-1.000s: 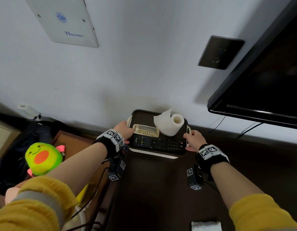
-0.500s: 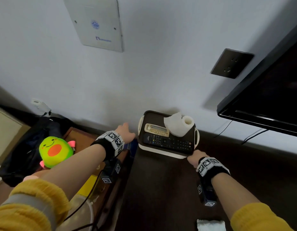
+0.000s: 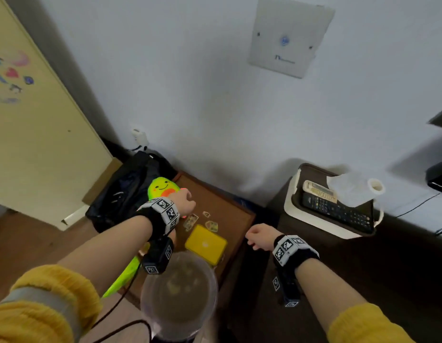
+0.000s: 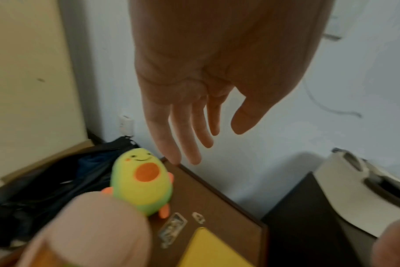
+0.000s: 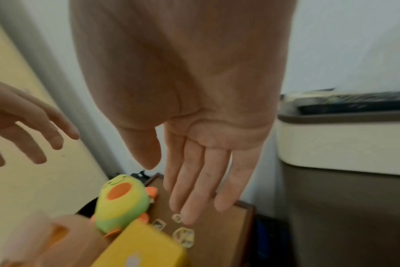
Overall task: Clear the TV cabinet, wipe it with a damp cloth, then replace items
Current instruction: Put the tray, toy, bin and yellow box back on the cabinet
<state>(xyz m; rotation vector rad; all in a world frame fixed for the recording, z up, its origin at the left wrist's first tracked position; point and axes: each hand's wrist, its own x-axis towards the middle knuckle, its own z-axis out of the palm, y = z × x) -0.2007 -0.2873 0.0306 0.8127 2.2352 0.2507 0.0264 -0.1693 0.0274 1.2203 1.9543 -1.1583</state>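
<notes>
Dark cabinet (image 3: 363, 280) bears tray (image 3: 314, 222) holding remotes (image 3: 339, 211), tissue roll (image 3: 356, 190); both hands' fingers (image 4: 185, 133) extended, empty.

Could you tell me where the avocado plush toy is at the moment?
In the head view the avocado plush toy sits left of centre on the brown side table, just beyond the left hand.

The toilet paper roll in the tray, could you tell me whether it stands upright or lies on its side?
On its side. The toilet paper roll lies in the tray, core opening facing sideways, a loose sheet trailing over the remotes.

Dim, soft light; motion-blurred wrist views
</notes>
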